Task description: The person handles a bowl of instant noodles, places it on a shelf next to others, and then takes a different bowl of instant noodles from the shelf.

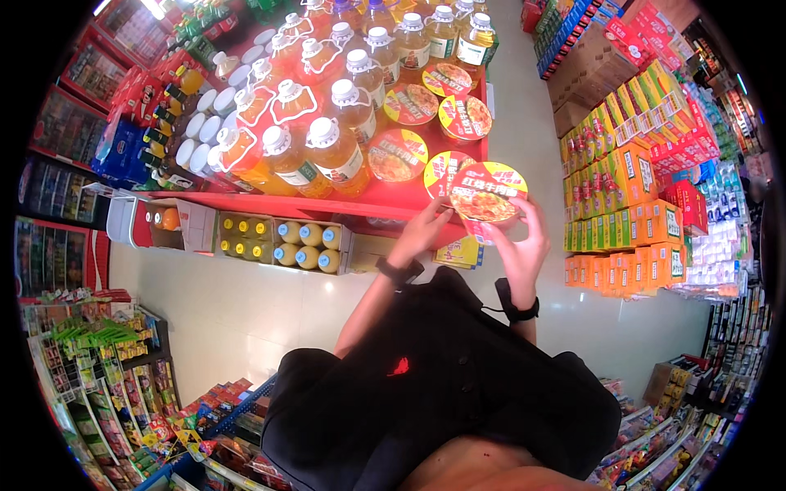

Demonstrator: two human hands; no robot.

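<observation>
An instant noodle bowl (487, 195) with a red and yellow lid is held up at the near right corner of a red display stand (393, 204). My right hand (529, 236) grips it by its right side and lower edge. Beside its left edge are the fingertips of my left hand (424, 228); whether they hold this bowl or only touch it is hard to see. Partly covered behind it, a second noodle bowl (439, 174) rests on the stand. Further bowls, such as one noodle bowl (398, 154) to the left, sit with lids facing up.
Large handled drink bottles (336, 156) crowd the stand left of the bowls. Cartons of bottles (307, 245) line the floor beneath its front edge. Stacked boxed goods (620, 215) rise across the aisle at right. Snack shelves (104, 362) stand at lower left.
</observation>
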